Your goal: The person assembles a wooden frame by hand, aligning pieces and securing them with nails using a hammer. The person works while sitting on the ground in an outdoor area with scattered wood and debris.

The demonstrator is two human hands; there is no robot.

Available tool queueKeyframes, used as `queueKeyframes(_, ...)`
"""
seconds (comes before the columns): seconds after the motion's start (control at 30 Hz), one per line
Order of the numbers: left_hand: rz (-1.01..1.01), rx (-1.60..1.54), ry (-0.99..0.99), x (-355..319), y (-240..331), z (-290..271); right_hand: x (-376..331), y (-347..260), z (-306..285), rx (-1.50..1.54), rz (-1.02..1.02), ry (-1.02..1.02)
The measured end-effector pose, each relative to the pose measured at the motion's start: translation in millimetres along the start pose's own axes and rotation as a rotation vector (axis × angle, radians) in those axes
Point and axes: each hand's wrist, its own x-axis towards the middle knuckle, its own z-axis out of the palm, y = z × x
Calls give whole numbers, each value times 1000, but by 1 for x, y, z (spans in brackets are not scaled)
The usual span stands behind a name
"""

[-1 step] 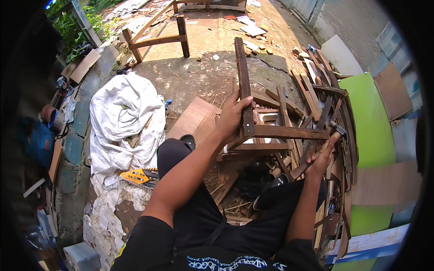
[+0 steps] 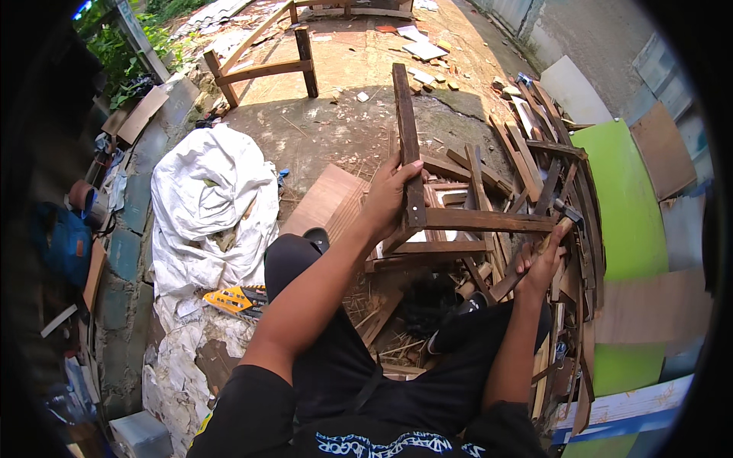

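Observation:
My left hand (image 2: 387,196) is wrapped round a dark wooden post (image 2: 407,114), just above the corner where it meets a crossbar (image 2: 489,220). Small bright nail or screw heads show on the post near that joint. The crossbar runs right, toward my right hand (image 2: 539,269), whose fingers are closed round the wooden handle of a hammer (image 2: 568,211). The hammer's metal head sits just beyond the bar's right end; whether they touch I cannot tell. Below the crossbar, another wooden rail (image 2: 447,247) shows.
Loose timber (image 2: 546,172) is heaped on the right beside green panels (image 2: 622,198). A white cloth (image 2: 210,183) lies to the left, near a yellow-and-black saw sleeve or package (image 2: 237,301). Plywood (image 2: 328,200) lies ahead. Farther off stands another wooden frame (image 2: 267,70).
The post and my left hand have shifted very slightly left. The hammer head is a little higher and farther left. Both grips stay the same.

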Motion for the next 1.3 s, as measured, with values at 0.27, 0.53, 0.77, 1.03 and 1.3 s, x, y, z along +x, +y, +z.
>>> queueKeyframes(0.27, -234, 377, 146, -12, 21, 2, 9, -6, 16, 66, 25, -58)
queueKeyframes(0.53, -66, 828, 126, -51, 20, -8, 9, -1, 15, 62, -40, -15)
queueKeyframes(0.77, -161, 617, 193, -65, 20, 8, 11, -1, 19, 59, -37, -49)
queueKeyframes(1.03, -123, 376, 83, -71, 21, 9, 4, -12, 12, 57, -85, -195)
queueKeyframes(1.3, 47, 464, 33, -83, 26, 17, -4, -24, 1, 167, -67, -307)
